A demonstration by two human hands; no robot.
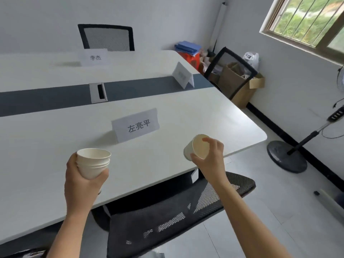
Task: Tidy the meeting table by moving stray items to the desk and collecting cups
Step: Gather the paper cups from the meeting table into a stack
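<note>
A head-worn camera looks down over a person's two bare forearms at a long white meeting table (204, 112) with a grey strip down its middle.

The left hand (81, 175) wraps its curled fingers and thumb round a nested stack of white paper cups (94, 161), held upright just above the near edge of the table. At least three rims show in the stack.

The right hand (210, 157) grips a single paper cup (200, 146) by its rim, thumb below and fingertips over the top. This cup is tipped on its side with its mouth towards the camera, raised above the near right edge of the table and well apart from the stack.

On the table stand three folded paper name cards: one near the hands (135, 125), one at the far side (95, 57) and one towards the right end (183, 75). A cable box (98, 92) sits in the grey strip. A black mesh chair (176, 211) is tucked under the near edge.

Cup collecting looks well advanced, since no other cup shows on the visible stretch of table. The likely step in hand is slipping the single cup into the stack. The desk is out of view, so whether any stray items have been moved cannot be told.
</note>
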